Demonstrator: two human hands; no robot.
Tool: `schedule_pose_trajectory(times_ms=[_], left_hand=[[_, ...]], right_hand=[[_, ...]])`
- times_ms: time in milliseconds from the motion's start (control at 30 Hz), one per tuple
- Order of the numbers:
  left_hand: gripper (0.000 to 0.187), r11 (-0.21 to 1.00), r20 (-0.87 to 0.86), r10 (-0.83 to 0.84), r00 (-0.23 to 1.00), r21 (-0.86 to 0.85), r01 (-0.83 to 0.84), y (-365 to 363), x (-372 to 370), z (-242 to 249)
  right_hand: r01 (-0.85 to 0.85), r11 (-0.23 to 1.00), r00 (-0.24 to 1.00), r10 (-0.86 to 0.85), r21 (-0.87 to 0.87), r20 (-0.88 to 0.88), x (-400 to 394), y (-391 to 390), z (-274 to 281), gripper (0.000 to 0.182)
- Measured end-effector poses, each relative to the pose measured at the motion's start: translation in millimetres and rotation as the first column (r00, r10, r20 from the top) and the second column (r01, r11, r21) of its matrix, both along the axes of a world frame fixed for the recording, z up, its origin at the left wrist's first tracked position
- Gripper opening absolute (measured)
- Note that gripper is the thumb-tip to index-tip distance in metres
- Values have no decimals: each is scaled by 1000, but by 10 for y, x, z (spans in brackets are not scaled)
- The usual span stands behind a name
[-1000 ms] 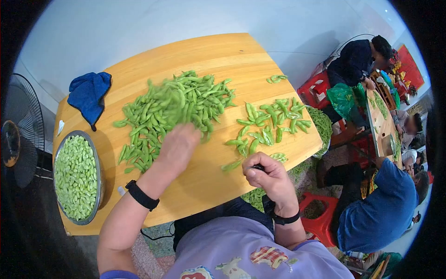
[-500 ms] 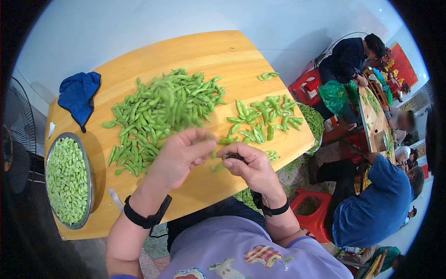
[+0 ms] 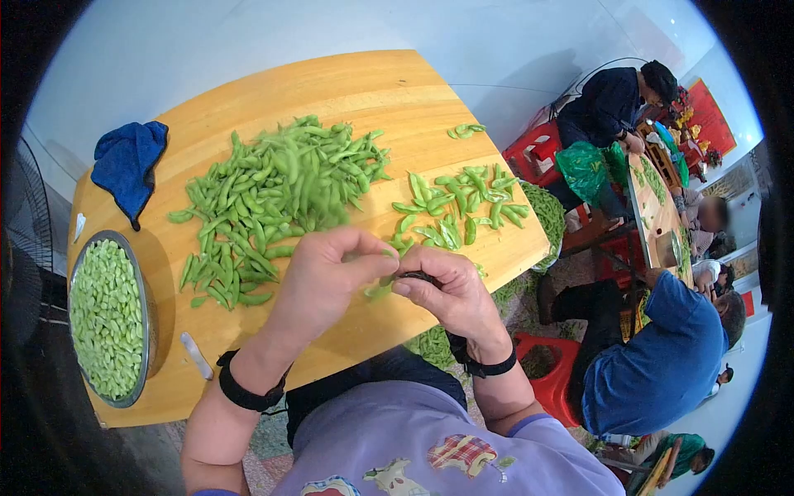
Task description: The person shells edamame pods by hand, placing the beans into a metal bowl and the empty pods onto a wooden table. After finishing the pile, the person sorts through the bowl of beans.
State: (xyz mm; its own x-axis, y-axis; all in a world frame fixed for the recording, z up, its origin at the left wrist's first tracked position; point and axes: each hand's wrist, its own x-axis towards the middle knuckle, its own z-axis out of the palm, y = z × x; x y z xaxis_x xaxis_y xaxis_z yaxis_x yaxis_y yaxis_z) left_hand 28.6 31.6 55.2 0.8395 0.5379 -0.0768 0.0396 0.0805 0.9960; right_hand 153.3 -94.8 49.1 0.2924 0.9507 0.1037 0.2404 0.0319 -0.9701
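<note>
My left hand (image 3: 327,277) is closed in a pinch on a green soybean pod (image 3: 379,290), mostly hidden by the fingers. Facing it, my right hand (image 3: 451,291) is closed around a small black tool (image 3: 420,277); its working end cannot be made out. Both hands nearly touch above the table's near edge. Beyond my left hand lies a big heap of whole soybean pods (image 3: 273,194). Flattened and opened pods (image 3: 455,202) are scattered past my right hand. At far left, a metal bowl (image 3: 147,331) is full of shelled green beans (image 3: 107,318).
A blue cloth (image 3: 128,165) lies on the wooden table (image 3: 347,83) at the back left. A pale flat strip (image 3: 197,355) is near the bowl. A fan (image 3: 31,207) stands left. To the right are a red stool (image 3: 554,376), a container of pods (image 3: 544,223) and several people.
My hands have come closer together, the left fingertips now nearly meeting the right hand. The whole view has shifted slightly to the left.
</note>
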Motion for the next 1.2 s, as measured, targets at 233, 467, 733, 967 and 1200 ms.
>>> schedule_pose_trajectory(times_ms=[233,467,733,967,1200], left_hand=[[7,992,115,-45,992,-111,58,-33,-5,-12],[6,999,60,-10,998,-51,13,1,-37,18],[3,997,86,-67,994,40,64,-27,-61,-9],[5,823,359,-248,900,-412,391,22,-90,-109],[14,954,18,-91,996,-285,92,-148,-104,-67]], right_hand=[[4,998,965,-19,-60,-260,-62,-36,66,11],[32,998,992,-37,-50,-118,-101,-82,112,13],[15,993,984,-35,-114,-174,-105,-90,56,10],[-269,960,574,221,73,-789,-31,-115,19,10],[176,983,954,-158,-47,254,-239,-119,185,8]])
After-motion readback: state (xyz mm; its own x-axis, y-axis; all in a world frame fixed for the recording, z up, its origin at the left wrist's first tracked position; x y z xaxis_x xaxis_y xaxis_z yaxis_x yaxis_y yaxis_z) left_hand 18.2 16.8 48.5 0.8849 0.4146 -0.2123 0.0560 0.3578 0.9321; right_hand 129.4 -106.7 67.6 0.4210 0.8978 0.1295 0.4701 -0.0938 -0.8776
